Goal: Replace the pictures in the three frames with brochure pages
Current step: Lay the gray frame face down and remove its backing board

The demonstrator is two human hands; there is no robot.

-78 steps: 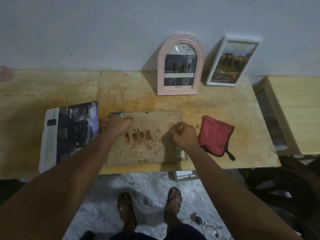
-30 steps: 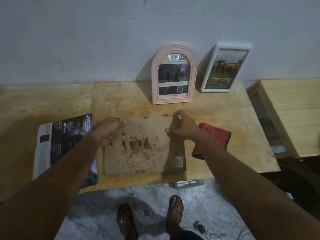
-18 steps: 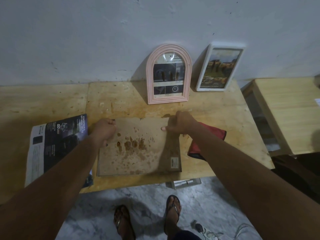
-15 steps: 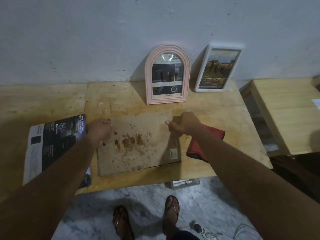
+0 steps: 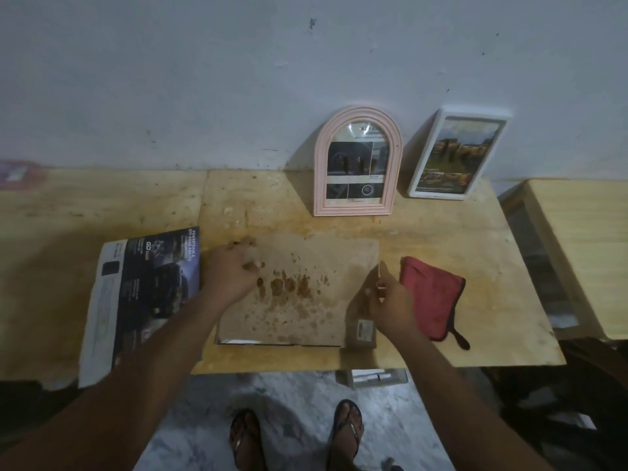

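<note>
Fingers (image 5: 250,265) of the left hand (image 5: 227,275) curl onto the left end of the 3rd frame (image 5: 306,300); whether they pinch anything, I cannot tell. It lies face down on the tabletop (image 5: 475,317), long axis left-right. The right hand (image 5: 390,302) pinches its right edge.

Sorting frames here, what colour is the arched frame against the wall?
The arched frame is pale pink; head view.
</note>
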